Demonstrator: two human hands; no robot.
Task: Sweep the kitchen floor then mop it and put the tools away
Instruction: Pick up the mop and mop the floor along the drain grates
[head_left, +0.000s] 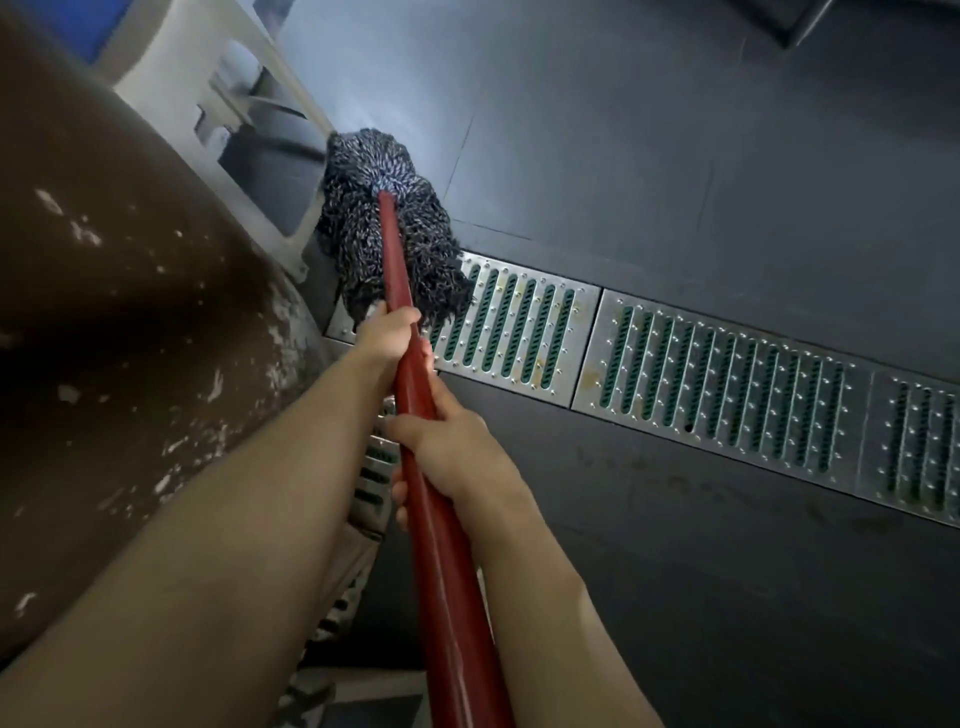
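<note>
**Both hands on the mop by the drain**

Where the view begins at the far left, a brown wall (119, 322) with pale flaking patches fills the side. Just past it, at the upper left, stands a white plastic frame (270, 78), with dark round shapes showing through its openings. The left arm reaches forward along the wall, and the left hand (387, 332) curls round the red handle (410, 395), gripping it at the farther point, close to the mop head (387, 223). That head, a bundle of dark and white speckled strands, lies against the foot of the white frame, on the dark floor (675, 156), and its near strands overlap the left end of the grate (717, 384). The right hand (447, 452) grips the same handle nearer the camera, its fingers wrapped round from the right, so the 2 hands sit near each other on the shaft. The handle runs from the bottom edge up to the middle of the mop head. To the right, the metal grate with green slots stretches across the floor in several panels toward the right edge. At the top right corner a dark object (800, 21) is partly in view; what it is I cannot tell.
</note>
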